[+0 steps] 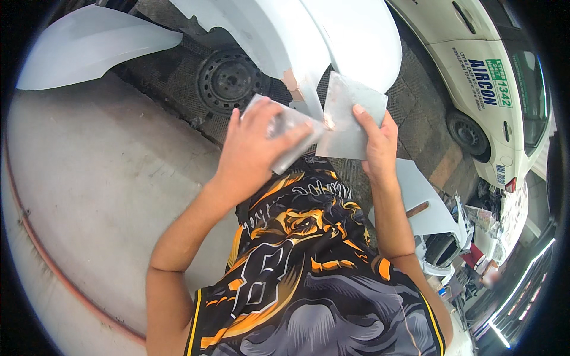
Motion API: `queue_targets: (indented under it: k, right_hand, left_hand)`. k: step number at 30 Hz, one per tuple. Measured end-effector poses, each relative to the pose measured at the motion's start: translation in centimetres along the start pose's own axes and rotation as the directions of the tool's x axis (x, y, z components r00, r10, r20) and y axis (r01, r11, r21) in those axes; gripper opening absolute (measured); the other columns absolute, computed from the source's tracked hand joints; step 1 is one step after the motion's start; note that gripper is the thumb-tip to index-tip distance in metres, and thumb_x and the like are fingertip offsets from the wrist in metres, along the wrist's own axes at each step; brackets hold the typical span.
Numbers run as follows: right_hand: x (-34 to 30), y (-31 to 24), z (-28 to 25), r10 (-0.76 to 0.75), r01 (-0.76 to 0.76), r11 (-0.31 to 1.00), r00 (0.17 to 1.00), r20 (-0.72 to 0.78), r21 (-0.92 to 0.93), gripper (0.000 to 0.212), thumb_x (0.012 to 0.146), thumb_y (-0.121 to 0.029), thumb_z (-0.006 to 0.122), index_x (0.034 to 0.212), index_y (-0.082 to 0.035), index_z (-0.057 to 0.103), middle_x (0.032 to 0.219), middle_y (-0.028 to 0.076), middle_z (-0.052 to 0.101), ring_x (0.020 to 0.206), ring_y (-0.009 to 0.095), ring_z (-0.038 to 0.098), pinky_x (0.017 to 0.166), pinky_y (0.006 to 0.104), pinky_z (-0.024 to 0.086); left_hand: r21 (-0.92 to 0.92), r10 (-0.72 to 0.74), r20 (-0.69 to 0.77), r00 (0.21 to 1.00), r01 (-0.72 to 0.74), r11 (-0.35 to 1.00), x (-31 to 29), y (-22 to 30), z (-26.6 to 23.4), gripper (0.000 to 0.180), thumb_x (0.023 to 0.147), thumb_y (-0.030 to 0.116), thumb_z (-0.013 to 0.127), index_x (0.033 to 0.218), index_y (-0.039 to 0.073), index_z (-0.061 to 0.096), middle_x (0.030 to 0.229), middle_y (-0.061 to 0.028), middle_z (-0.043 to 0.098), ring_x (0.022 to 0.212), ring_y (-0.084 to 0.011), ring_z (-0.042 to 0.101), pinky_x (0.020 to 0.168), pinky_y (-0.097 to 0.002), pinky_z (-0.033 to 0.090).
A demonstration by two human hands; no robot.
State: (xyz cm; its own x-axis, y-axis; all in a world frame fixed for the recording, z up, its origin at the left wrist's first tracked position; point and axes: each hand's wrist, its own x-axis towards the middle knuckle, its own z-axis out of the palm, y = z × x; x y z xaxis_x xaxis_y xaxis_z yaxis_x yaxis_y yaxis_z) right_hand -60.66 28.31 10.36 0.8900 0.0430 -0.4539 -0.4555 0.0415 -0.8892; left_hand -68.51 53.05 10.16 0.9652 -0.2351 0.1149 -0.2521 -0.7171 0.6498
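Observation:
My left hand (249, 145) grips a flat grey rectangular plate (288, 161), its fingers spread over the upper face and its thumb reaching toward the right edge. My right hand (381, 139) holds a second thin grey plate (344, 144) by its right side, thumb on top. The plates meet between my hands, edge against face. A small smear of pinkish-tan paste (330, 123) sits on the right plate where they touch. Just beyond them is a white car body panel (261, 32) with a pinkish-tan patch (292, 83) near its lower edge.
A dark steel wheel (231, 80) lies on the ground past my left hand. Another pale panel (95, 44) is at the far left. A white taxi (481, 77) stands at the right, with a light-coloured panel (427, 199) nearer me. A reddish hose or pipe (56, 270) runs along the left.

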Motion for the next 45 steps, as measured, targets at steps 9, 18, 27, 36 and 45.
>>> queue_targets:
  k: [9, 18, 27, 36, 45]
  right_hand:
    - [4.1, 4.0, -2.9, 0.107, -0.27, 0.908, 0.889, 0.446, 0.32, 0.074, 0.099, -0.029, 0.058, 0.157, 0.01, 0.032, 0.156, 0.03, 0.046, 0.145, 0.039, 0.047, 0.123, 0.0466, 0.037]
    - [4.4, 5.2, -2.3, 0.108, -0.334, 0.859, 0.859, 0.5, 0.388, 0.07, 0.097, -0.037, 0.062, 0.154, -0.003, 0.042, 0.159, 0.034, 0.038, 0.145, 0.039, 0.047, 0.126, 0.0474, 0.031]
    - [5.2, 5.5, -2.7, 0.056, -0.3, 0.879, 0.836, 0.546, 0.369, 0.069, 0.099, -0.043, 0.057, 0.157, -0.007, 0.042, 0.161, 0.034, 0.036, 0.147, 0.045, 0.042, 0.127, 0.0527, 0.025]
    - [5.8, 5.9, -3.2, 0.076, -0.347, 0.851, 0.824, 0.561, 0.394, 0.067, 0.101, -0.042, 0.054, 0.159, -0.011, 0.042, 0.162, 0.034, 0.034, 0.146, 0.048, 0.041, 0.127, 0.0555, 0.022]
    - [5.5, 6.1, -3.2, 0.067, -0.331, 0.86, 0.827, 0.558, 0.387, 0.067, 0.1, -0.043, 0.055, 0.159, -0.012, 0.043, 0.163, 0.034, 0.033, 0.149, 0.045, 0.036, 0.128, 0.0534, 0.017]
  left_hand:
    - [-0.598, -0.351, 0.017, 0.936, 0.291, 0.747, 1.9, -7.3, 3.5, 0.068, 0.09, -0.018, 0.047, 0.15, 0.014, 0.052, 0.135, -0.0137, 0.055, 0.132, -0.0297, 0.053, 0.115, -0.0383, 0.04]
    - [-0.316, -0.311, -0.125, 0.942, 0.26, 0.913, 2.2, -5.9, 6.5, 0.085, 0.076, -0.026, 0.05, 0.149, 0.017, 0.054, 0.133, -0.0166, 0.053, 0.127, -0.0375, 0.056, 0.107, -0.0404, 0.047]
    - [-0.274, -0.242, -0.3, 0.923, 0.16, 0.948, 2.5, -6.2, 8.3, 0.091, 0.07, -0.027, 0.055, 0.149, 0.02, 0.055, 0.134, -0.0168, 0.052, 0.124, -0.0385, 0.056, 0.105, -0.0445, 0.047]
    - [-0.136, -0.163, -0.436, 0.885, 0.114, 0.984, 1.1, -5.4, 12.2, 0.092, 0.067, -0.014, 0.07, 0.15, 0.023, 0.054, 0.14, -0.0191, 0.048, 0.13, -0.0453, 0.049, 0.107, -0.0545, 0.045]
    - [0.079, 0.008, -0.479, 0.878, 0.034, 0.996, -1.1, -6.1, 17.0, 0.067, 0.083, 0.004, 0.07, 0.144, 0.029, 0.06, 0.143, -0.0176, 0.045, 0.138, -0.0471, 0.042, 0.107, -0.0604, 0.043]
